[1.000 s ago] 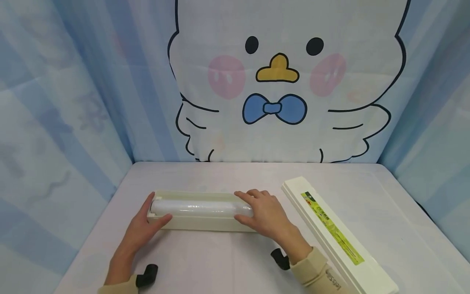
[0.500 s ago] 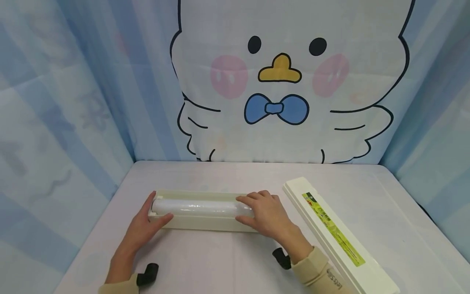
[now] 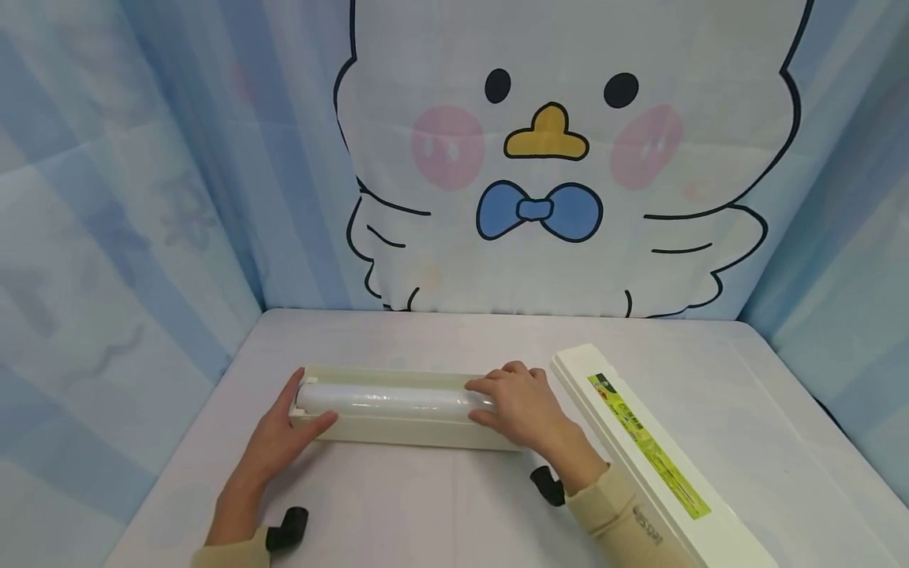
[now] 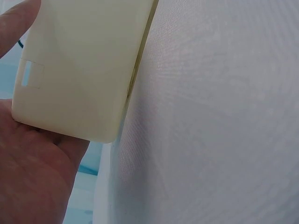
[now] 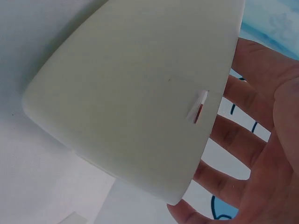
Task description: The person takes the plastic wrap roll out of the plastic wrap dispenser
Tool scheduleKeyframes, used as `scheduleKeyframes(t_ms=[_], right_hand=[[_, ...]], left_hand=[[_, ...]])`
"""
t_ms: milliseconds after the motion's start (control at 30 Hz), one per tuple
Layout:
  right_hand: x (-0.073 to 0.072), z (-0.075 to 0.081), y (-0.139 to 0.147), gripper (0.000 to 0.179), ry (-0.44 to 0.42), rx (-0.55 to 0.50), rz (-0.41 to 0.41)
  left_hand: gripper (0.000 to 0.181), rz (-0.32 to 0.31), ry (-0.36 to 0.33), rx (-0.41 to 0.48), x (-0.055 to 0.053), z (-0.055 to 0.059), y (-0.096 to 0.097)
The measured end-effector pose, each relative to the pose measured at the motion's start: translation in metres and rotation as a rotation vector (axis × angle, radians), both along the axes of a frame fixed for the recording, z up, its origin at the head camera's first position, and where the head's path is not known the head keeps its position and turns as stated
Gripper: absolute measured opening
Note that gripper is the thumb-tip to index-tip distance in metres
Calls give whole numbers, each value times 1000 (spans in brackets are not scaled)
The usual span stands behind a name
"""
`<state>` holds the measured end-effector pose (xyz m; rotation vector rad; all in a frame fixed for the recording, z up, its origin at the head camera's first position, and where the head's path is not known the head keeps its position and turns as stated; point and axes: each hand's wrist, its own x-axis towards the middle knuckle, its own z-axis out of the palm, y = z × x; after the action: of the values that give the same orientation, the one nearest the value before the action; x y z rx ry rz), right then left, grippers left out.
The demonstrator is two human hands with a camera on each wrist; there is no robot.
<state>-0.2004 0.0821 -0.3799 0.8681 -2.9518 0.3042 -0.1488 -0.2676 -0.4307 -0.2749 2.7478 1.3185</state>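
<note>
A long cream dispenser box (image 3: 419, 434), uncovered on top, lies across the table with a shiny roll of cling film (image 3: 398, 401) inside. My left hand (image 3: 273, 446) grips the box's left end, thumb along the front wall and fingers at the back corner. In the left wrist view, the end wall (image 4: 84, 70) sits between thumb and palm. My right hand (image 3: 521, 406) is over the right end of the roll, thumb and index finger on either side of it. The right wrist view has its spread fingers (image 5: 238, 140) reaching over the top edge of the end wall (image 5: 131, 102).
A long cream lid (image 3: 625, 410) with a yellow-green label (image 3: 649, 446) lies slanted on the right of the table (image 3: 398, 505). Behind, a curtain (image 3: 540, 268) with a cartoon bird hangs at the table's back edge. Black wrist-camera pieces (image 3: 287, 528) stick out near both sleeves.
My right thumb has moved up from the front wall onto the roll, and the right hand has shifted slightly right along it. The left hand keeps its grip. The whole view has drifted a little.
</note>
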Motion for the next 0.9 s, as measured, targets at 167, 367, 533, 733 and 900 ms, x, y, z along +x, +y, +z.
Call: scheduleKeyframes(t_ms=[167, 367, 533, 733, 900], right_hand=[[-5, 3, -3, 40, -34, 52, -5], [-10, 4, -3, 43, -39, 87, 0], [-12, 3, -3, 44, -37, 100, 15], [-11, 3, -4, 43, -31, 112, 40], [-9, 4, -3, 45, -32, 96, 35]], left_hand=[[104, -3, 12, 1, 0, -1, -2], [103, -8, 21, -10, 0, -1, -2], [103, -1, 13, -10, -1, 0, -1], [103, 7, 5, -3, 0, 1, -1], [103, 5, 10, -7, 1, 2, -1]])
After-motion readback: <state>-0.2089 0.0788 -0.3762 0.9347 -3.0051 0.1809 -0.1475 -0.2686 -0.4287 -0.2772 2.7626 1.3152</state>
